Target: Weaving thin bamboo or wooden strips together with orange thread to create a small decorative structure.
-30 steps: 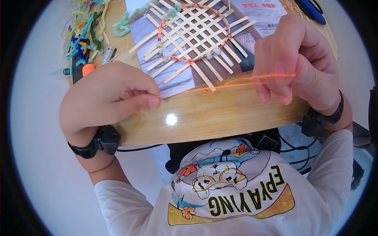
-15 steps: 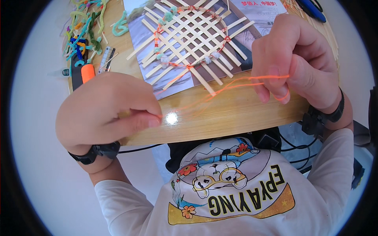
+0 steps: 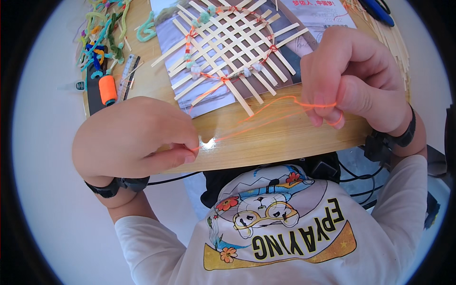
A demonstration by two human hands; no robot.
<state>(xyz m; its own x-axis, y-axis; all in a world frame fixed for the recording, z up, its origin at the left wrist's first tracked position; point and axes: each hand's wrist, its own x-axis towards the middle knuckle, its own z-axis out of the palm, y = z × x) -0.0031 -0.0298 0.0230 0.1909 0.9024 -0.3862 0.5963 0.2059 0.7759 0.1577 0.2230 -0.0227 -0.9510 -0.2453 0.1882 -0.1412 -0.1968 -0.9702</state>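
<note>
Bright orange thread stretches in loose strands between my hands, above the table's near edge. My left hand pinches one part of it between thumb and forefinger. The thread also loops round fingers of my right hand, which grips it with the thumb pressed in. Beyond them lies a lattice of crossed pale wooden strips. A ring with orange thread and fuzzy mint and white tufts is tied around the lattice. One orange strand runs from its near side toward my left hand.
An orange thread spool stands at the left beside a ruler. Tangled coloured fuzzy stems lie behind it. Printed sheets rest under the lattice. Blue-handled tool and loose wooden strips are at the far right.
My right hand has come slightly down and nearer, and my left hand has lowered a little. The thread between them now sags in a looser curve. The lattice has shifted slightly.
</note>
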